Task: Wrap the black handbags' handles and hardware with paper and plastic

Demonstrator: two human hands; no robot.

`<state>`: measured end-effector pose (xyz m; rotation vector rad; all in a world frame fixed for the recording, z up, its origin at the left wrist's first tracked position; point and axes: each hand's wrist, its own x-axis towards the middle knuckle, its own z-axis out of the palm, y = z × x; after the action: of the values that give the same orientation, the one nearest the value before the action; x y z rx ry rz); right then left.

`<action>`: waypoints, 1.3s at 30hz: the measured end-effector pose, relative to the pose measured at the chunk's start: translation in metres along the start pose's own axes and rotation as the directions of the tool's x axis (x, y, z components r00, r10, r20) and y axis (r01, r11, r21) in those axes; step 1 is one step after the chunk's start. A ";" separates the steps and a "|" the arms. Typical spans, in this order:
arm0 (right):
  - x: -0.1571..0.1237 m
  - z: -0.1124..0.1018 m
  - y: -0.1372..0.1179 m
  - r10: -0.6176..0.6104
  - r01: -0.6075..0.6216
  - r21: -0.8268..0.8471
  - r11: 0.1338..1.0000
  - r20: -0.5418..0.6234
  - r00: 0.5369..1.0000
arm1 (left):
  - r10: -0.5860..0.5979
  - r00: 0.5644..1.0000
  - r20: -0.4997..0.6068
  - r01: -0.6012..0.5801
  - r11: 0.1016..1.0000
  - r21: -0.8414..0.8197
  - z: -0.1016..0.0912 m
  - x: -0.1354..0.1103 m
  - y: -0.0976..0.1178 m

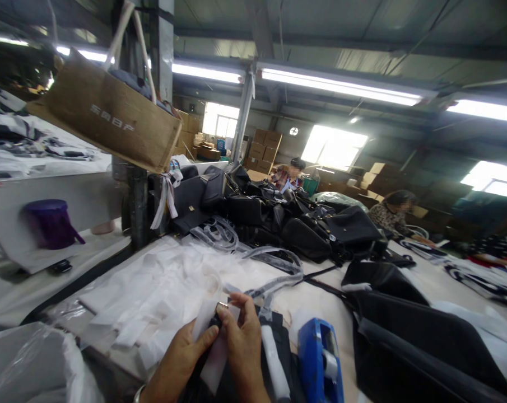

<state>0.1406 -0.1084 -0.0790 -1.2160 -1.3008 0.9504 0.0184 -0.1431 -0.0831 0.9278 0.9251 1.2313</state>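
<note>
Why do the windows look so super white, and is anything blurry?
Head view: the windows glare white, probably too bright for the camera; head view, left side: the purple plastic thing looks smeary; head view, bottom: the left hand and right hand look clearer.

At ten o'clock, a tan rectangular fabric tote (110,98) carries pale lettering (112,118) and cream handles (117,37); at nine, a round-topped plastic stool (51,224) is deep purple. The heaped, soft-sided handbags (301,238) near the dial's centre are plain black, as is the wide boxy bag (421,330) at four. Thin wrapping sheets (156,285) at eight are translucent white. The angular plastic tape dispenser (311,358) at five is bright blue, its roll (330,366) greyish white; the narrow strap-like piece (215,321) toward seven is black. At three, one co-worker's top (381,218) is mottled dark and beige.
</note>
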 end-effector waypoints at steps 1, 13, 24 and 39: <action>0.000 0.000 0.000 0.001 -0.001 0.006 1.000 0.001 1.000 | -0.004 1.000 0.007 0.004 1.000 0.005 0.000 -0.001 0.002; -0.001 -0.003 0.016 0.132 -0.159 0.347 0.924 0.100 0.986 | 0.015 0.996 -0.083 -0.020 0.998 -0.058 -0.003 0.004 -0.010; -0.024 0.021 0.042 0.074 -0.086 0.158 0.984 0.079 0.994 | -0.111 0.987 -0.113 0.076 0.958 -0.275 -0.002 0.003 -0.018; -0.012 0.003 0.003 -0.134 0.142 0.001 0.990 0.326 0.936 | -0.035 0.998 -0.050 0.034 0.999 -0.018 -0.009 0.000 -0.007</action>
<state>0.1367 -0.1191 -0.0845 -0.9958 -1.6389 1.0664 0.0124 -0.1429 -0.0923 0.8675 0.9652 1.2364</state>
